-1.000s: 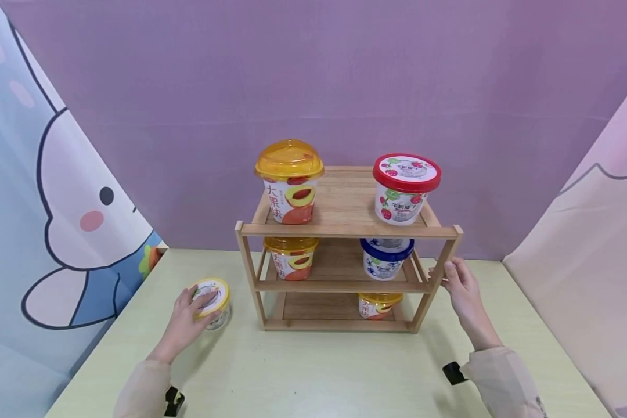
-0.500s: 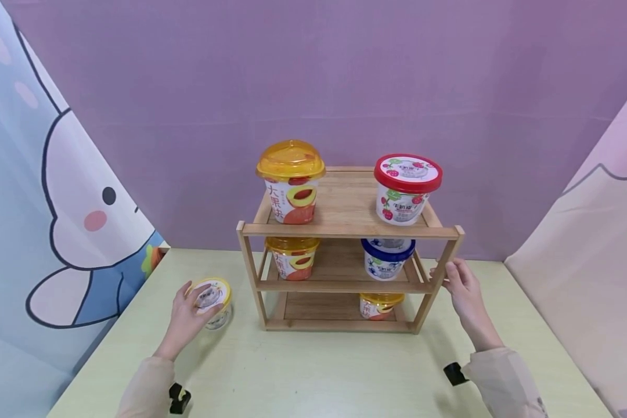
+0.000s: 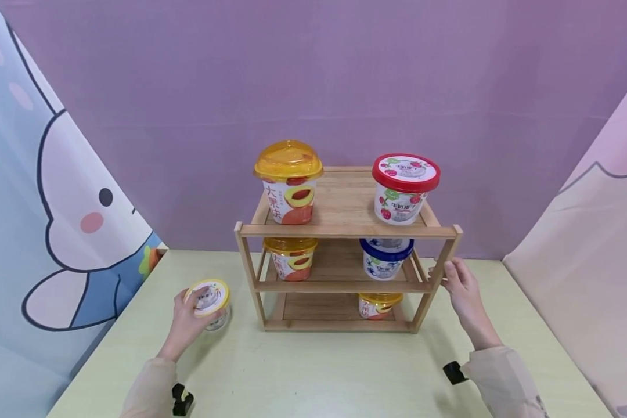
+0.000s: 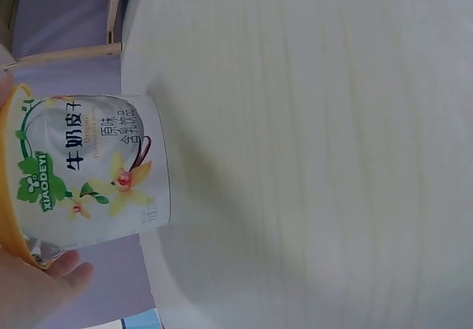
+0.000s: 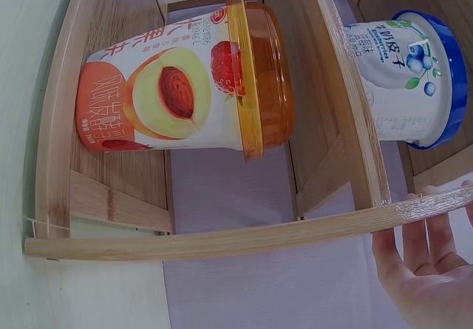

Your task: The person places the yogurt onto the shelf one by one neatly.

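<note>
My left hand [image 3: 184, 321] holds a white cup with a yellow lid [image 3: 209, 297] by its lid, to the left of the shelf. In the left wrist view this cup [image 4: 96, 166] shows vanilla flowers and a green leaf logo, with fingertips right under the lid's rim. My right hand [image 3: 465, 293] grips the right front post of a three-tier wooden shelf [image 3: 345, 231]. Seen from the right wrist, its fingers [image 5: 417, 248] reach behind the post beside a blue-lidded cup [image 5: 403, 81]; the thumb is mostly out of view.
On the top tier stand an orange-domed peach cup [image 3: 289, 186] and a red-lidded cup [image 3: 404, 191]. The middle tier bears another peach cup [image 3: 292, 261] and the blue-lidded cup. A third peach cup [image 3: 377, 307] is at the bottom right. A purple curtain [image 3: 313, 75] hangs behind the table.
My left hand's fingers have shifted from over the lid toward its left and near edges. The cup stays in about the same place; the right hand and shelf have not moved.
</note>
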{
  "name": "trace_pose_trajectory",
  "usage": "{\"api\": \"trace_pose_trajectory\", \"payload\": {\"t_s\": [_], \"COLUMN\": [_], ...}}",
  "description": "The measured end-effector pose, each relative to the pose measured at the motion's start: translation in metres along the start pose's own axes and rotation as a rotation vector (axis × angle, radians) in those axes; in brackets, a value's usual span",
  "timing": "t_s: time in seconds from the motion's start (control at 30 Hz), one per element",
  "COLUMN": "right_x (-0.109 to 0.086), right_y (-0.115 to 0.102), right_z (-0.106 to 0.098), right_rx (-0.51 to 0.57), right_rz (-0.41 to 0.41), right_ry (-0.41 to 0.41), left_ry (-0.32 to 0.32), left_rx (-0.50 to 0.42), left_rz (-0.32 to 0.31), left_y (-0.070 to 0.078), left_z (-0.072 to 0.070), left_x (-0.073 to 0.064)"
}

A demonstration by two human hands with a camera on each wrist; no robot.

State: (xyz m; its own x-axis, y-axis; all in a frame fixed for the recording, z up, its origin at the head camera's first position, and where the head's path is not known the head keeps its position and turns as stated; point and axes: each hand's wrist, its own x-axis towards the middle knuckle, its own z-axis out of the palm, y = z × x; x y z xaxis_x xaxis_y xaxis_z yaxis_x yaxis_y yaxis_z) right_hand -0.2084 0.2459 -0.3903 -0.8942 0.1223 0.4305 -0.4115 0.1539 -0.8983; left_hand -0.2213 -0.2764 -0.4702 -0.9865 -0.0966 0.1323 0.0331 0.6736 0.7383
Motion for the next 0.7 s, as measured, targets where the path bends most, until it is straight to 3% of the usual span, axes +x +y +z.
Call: {"api": "trace_pose_trajectory", "payload": {"t_s": [0.4, 0.7], "right_x": [0.000, 0.000], "right_y": [0.002, 0.000], "right_z": [-0.001, 0.001], "right_rx": [-0.007, 0.002], "right_rz": [0.017, 0.018], "right_ry": [0.006, 0.012], "left_ry": [0.057, 0.080], "left_rx": [-0.050, -0.033], "left_rz": [0.004, -0.023], "left_y": [0.001, 0.008], "left_z": [0.003, 0.004], "left_x": [-0.003, -0.013]}}
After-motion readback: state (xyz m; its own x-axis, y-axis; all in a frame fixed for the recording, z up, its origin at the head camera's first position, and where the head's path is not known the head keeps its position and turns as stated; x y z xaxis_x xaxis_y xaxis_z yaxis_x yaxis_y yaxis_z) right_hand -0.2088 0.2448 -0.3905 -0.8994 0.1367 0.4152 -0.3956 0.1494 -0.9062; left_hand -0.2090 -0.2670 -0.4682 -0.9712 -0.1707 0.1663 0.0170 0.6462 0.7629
